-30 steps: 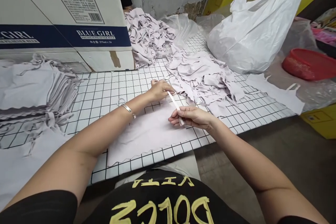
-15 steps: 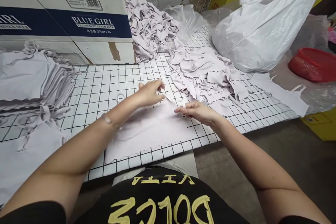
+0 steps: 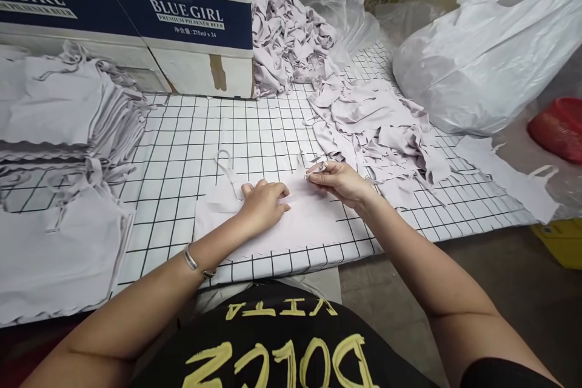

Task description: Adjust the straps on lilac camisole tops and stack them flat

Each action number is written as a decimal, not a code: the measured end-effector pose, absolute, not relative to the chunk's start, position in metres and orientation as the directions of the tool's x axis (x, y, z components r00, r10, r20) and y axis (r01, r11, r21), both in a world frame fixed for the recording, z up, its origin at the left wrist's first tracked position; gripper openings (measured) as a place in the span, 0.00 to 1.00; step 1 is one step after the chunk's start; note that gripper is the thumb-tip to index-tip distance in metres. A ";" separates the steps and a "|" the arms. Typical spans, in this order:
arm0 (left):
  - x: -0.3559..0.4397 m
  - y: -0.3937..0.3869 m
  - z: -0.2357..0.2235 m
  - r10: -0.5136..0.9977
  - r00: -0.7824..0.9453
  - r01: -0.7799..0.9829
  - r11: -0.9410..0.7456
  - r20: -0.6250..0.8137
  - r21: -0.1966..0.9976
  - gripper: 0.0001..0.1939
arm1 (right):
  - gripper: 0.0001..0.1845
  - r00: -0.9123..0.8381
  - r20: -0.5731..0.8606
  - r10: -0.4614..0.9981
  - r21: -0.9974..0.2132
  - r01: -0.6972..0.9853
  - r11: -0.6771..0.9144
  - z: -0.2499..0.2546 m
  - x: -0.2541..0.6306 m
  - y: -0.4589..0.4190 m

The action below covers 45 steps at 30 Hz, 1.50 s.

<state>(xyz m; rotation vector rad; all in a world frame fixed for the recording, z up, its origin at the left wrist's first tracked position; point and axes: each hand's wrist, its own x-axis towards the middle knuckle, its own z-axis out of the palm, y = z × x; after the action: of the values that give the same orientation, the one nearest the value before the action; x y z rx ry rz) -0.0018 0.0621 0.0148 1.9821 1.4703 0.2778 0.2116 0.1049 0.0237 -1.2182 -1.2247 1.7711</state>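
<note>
A pale pink strappy camisole top [image 3: 291, 221] lies spread on the grid-patterned table in front of me, its wavy hem toward my body. One thin strap loop [image 3: 223, 159] stands out at its upper left. My left hand [image 3: 264, 206] rests on the middle of the camisole, fingers bent and somewhat apart, gripping nothing visible. At the upper right of the camisole, my right hand [image 3: 334, 180] pinches its edge near the other strap between thumb and fingers. Exactly which bit of fabric is in the pinch is partly hidden.
Stacked camisoles [image 3: 54, 109] stand on the left, below a Blue Girl beer carton [image 3: 204, 66]. Loose pink pieces [image 3: 377, 127] lie beyond my right hand, with a larger heap [image 3: 291, 30] behind. A white plastic bag [image 3: 473, 66], a single camisole [image 3: 509, 176] and a red basket [image 3: 557, 127] are at right.
My left hand has come down toward me onto the camisole's middle. My right hand remains pinched at the upper right edge. The camisole's left side and strap now lie flatter and more visible.
</note>
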 end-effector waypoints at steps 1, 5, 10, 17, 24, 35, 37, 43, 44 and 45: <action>-0.003 0.062 0.014 0.918 0.337 0.773 -0.142 -0.211 0.618 0.05 | 0.18 -0.355 -0.303 0.884 -0.947 0.010 -0.320 0.023 0.210 0.104; -0.002 0.061 0.011 0.931 0.300 0.752 -0.098 -0.206 0.652 0.09 | 0.16 -0.377 -0.177 0.909 -0.984 0.076 -0.160 0.018 0.200 0.096; 0.000 0.061 0.009 0.943 0.271 0.728 -0.070 -0.193 0.682 0.10 | 0.13 -0.470 -0.126 0.874 -0.969 0.247 -0.007 0.016 0.189 0.088; 0.002 0.061 0.007 0.950 0.261 0.707 -0.067 -0.172 0.704 0.09 | 0.11 -0.528 -0.138 0.838 -0.947 0.317 0.044 0.016 0.185 0.084; 0.003 0.059 0.009 0.957 0.246 0.682 -0.059 -0.153 0.729 0.09 | 0.13 -0.513 -0.152 0.845 -0.922 0.382 0.067 0.013 0.184 0.084; 0.005 0.057 0.004 0.968 0.211 0.647 -0.036 -0.134 0.761 0.09 | 0.09 -0.555 -0.106 0.825 -0.863 0.464 0.202 0.011 0.187 0.084; 0.005 0.056 0.003 0.970 0.209 0.647 -0.041 -0.126 0.761 0.09 | 0.09 -0.584 -0.043 0.810 -0.806 0.500 0.317 0.013 0.189 0.086; 0.005 0.054 0.001 0.976 0.192 0.651 -0.047 -0.104 0.757 0.07 | 0.09 -0.703 0.047 0.710 -0.647 0.520 0.558 0.026 0.194 0.091; 0.006 0.054 -0.001 0.975 0.197 0.659 -0.054 -0.103 0.750 0.07 | 0.10 -0.700 0.033 0.713 -0.657 0.523 0.543 0.026 0.195 0.092; 0.007 0.055 -0.003 0.972 0.212 0.672 -0.068 -0.103 0.737 0.08 | 0.11 -0.691 0.001 0.723 -0.685 0.527 0.504 0.024 0.194 0.094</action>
<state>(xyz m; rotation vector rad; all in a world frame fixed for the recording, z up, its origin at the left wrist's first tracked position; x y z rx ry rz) 0.0066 0.0549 -0.0025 1.8120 1.5295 0.5644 0.1943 0.0942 0.0243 -1.0529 -2.4624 0.9754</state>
